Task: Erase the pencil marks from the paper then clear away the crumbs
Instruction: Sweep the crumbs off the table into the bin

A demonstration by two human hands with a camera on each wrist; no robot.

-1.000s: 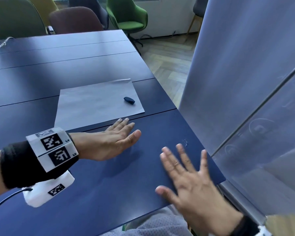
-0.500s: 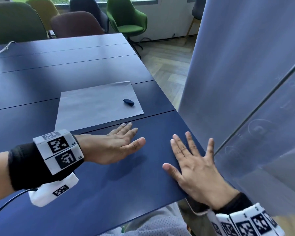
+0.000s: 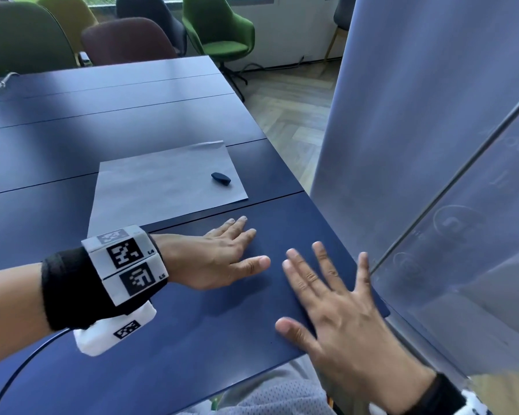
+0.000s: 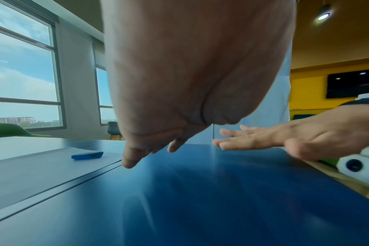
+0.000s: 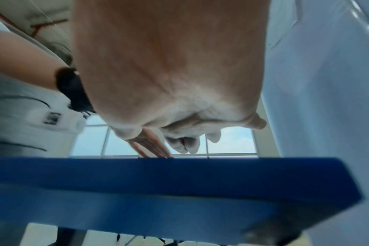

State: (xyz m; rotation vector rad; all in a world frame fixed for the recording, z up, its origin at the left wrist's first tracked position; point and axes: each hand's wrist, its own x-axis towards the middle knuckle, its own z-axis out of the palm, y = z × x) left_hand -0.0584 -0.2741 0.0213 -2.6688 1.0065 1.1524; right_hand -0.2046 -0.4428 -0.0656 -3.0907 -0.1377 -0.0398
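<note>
crumbs (image 4: 218,149): light, loose, near surface's right edge; sweep, don't pinch | left hand (image 3: 219,259) flat, empty | right hand (image 3: 336,313) spread, empty

Motion is blurring the right hand (image 3: 339,319); crumbs (image 4: 218,149) beside its fingertips are showing too small to count.

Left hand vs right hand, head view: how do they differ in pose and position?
The left hand keeps its fingers together, little-finger edge on the table just below the paper; the right hand has its fingers spread. The left hand reaches in from the left side; the right hand comes in over the table's near edge, by the corner. Shared: both hands have straight fingers, hold nothing, and neither touches the eraser lying on the paper.
</note>
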